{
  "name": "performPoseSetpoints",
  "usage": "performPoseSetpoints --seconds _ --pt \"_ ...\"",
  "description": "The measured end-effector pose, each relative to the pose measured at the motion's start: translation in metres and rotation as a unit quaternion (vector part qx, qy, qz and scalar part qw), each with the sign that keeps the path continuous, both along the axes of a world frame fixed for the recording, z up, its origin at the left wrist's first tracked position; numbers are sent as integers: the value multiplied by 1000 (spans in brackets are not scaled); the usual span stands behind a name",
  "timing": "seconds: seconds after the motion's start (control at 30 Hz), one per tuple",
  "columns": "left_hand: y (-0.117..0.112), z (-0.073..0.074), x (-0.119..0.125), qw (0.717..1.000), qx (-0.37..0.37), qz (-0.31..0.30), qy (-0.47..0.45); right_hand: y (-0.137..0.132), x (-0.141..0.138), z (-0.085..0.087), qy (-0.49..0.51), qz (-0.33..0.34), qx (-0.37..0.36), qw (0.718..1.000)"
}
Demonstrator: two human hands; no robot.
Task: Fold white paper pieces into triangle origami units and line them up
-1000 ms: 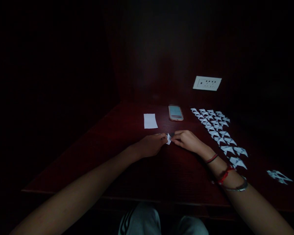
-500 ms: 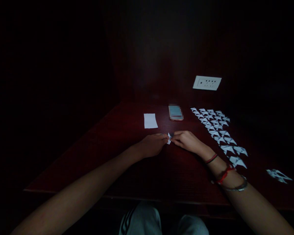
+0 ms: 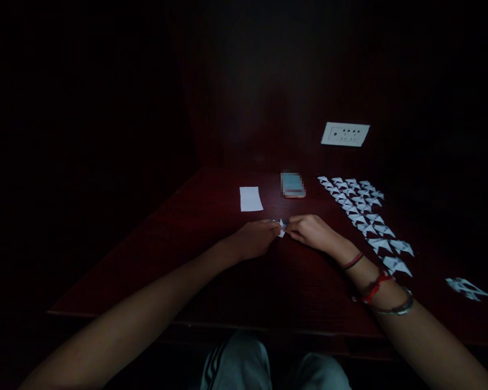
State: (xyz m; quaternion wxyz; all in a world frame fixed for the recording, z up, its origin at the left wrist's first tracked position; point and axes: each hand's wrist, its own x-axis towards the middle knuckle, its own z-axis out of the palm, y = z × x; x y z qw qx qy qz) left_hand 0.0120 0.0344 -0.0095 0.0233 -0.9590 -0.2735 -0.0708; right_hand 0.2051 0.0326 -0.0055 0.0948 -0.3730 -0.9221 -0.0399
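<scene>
A small folded piece of white paper [image 3: 282, 228] is pinched between my two hands above the dark red table. My left hand [image 3: 258, 238] grips its left side, fingers closed. From the right, my right hand [image 3: 309, 230] holds the other side between thumb and fingers. Much of the paper is covered by the fingertips, so its full shape cannot be made out. Beyond my left hand lies a flat white sheet of paper [image 3: 251, 199]. Several folded paper pieces [image 3: 360, 206], pointed like birds, lie in rows to the right of my right hand.
A phone [image 3: 293, 184] lies on the table [image 3: 179, 216] behind my hands. Farther right, near my right forearm, is a small heap of folded paper [image 3: 466, 288]. A white socket plate [image 3: 345, 134] is on the back wall. The surroundings are very dark.
The whole view has shifted slightly. Both hands keep their hold on the folded paper, with hardly any visible movement.
</scene>
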Motion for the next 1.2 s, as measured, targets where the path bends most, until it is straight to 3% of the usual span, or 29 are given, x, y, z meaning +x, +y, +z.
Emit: performPoseSetpoints --seconds 0.27,1.0,1.2 --pt "1 3 -1 1000 -1 -15 1 -4 4 3 29 6 -36 999" --pt "-1 -1 0 1000 13 -1 -3 -2 6 6 13 12 -27 999" --pt "0 -2 -5 999 -9 -12 -40 0 14 5 50 -25 -6 998"
